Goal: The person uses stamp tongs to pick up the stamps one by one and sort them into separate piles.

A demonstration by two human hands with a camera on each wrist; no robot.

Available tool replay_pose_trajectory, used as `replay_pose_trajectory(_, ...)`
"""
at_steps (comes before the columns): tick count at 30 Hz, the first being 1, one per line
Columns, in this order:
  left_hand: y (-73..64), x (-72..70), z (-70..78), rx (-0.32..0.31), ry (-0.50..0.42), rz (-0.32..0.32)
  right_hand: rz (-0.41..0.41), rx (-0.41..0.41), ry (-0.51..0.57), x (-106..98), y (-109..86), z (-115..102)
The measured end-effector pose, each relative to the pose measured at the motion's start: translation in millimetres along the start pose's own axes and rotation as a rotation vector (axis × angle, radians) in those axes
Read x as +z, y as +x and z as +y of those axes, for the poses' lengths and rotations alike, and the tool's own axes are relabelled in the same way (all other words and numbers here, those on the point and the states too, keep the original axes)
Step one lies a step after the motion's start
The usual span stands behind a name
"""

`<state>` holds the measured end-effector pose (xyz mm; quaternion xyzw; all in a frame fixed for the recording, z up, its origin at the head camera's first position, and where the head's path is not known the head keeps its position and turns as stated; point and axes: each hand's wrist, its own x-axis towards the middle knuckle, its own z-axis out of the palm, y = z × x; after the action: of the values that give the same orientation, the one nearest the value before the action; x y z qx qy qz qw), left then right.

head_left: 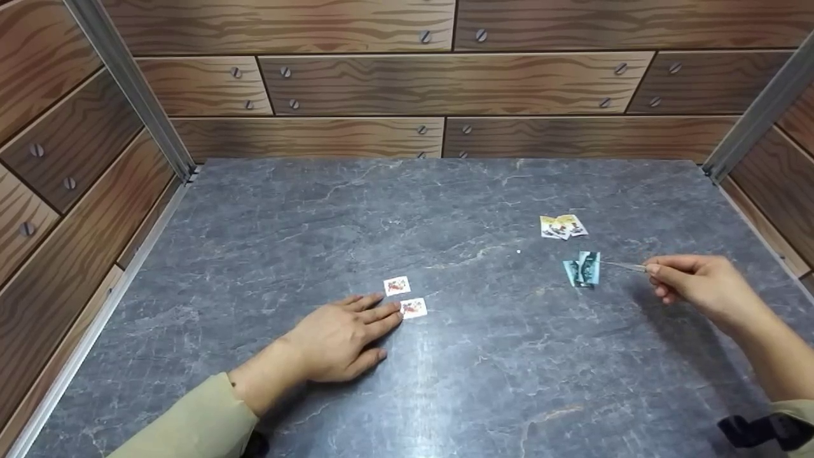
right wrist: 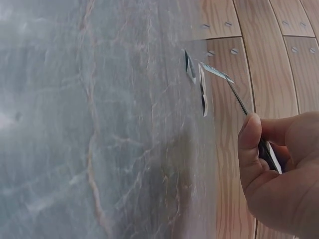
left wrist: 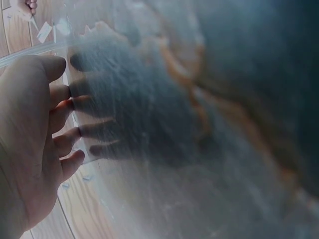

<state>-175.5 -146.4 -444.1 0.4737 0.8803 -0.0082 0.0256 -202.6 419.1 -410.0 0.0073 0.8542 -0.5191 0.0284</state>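
My right hand [head_left: 703, 286] pinches metal tweezers [head_left: 626, 266] between thumb and fingers. In the right wrist view the tips of the tweezers [right wrist: 238, 97] grip one edge of a teal stamp-like paper [right wrist: 217, 72], which is raised off the table. Another teal paper [head_left: 570, 273] lies just to its left in the head view. My left hand [head_left: 337, 340] rests palm down on the table, fingers spread. Its fingertips are at the left edges of two white stamp-like papers with red pictures, the farther one [head_left: 397, 285] and the nearer one [head_left: 414, 308].
Several overlapping yellow-and-white papers [head_left: 563, 227] lie beyond the teal ones. The grey marbled tabletop [head_left: 286, 216] is bounded by wood-patterned walls [head_left: 445, 83] at the back and both sides. A tiny white speck [head_left: 518, 251] sits left of the teal papers.
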Motion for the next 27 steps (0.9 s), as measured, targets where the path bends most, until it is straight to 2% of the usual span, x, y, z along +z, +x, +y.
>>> replay_pose_trajectory(9, 0.1, -0.4, 0.3, 0.009, 0.008, 0.012, 0.022, -0.001, -0.160, 3.0, 1.9, 5.5)
replay_pose_trajectory(16, -0.7, -0.7, 0.8, -0.001, 0.004, -0.001, 0.012, 0.021, -0.162, 3.0, 4.6, 8.4)
replay_pose_trajectory(27, -0.7, -0.1, 0.0, 0.008, -0.001, 0.004, 0.003, 0.008, -0.211, 0.3, 3.0, 8.9)
